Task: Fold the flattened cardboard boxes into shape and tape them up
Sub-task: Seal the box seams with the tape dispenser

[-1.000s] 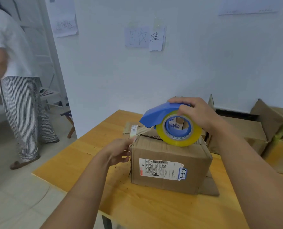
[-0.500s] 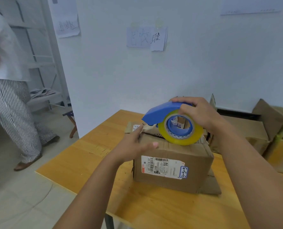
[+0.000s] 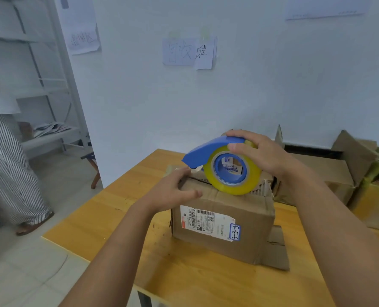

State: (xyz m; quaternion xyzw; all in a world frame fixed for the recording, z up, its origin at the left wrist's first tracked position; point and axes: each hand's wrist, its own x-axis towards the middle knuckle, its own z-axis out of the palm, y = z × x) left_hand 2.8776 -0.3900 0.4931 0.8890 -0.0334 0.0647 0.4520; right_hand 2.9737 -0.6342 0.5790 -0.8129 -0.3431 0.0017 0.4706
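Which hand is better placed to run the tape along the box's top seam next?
Right. The right hand already grips the tape dispenser, which sits on top of the cardboard box. The left hand rests flat on the box's near left top edge, steadying it.

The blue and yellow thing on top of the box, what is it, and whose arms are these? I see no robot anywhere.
There is no robot here. A person wears a camera on the head, so you look down along their own two arms. The right hand grips a blue tape dispenser loaded with a yellowish roll of tape, which rests on top of a cardboard box. The left hand lies with relaxed fingers on the box's top left edge, close to the dispenser's front end. The box stands on a wooden table and carries a shipping label. More cardboard boxes sit at the right. Another person stands at the left.
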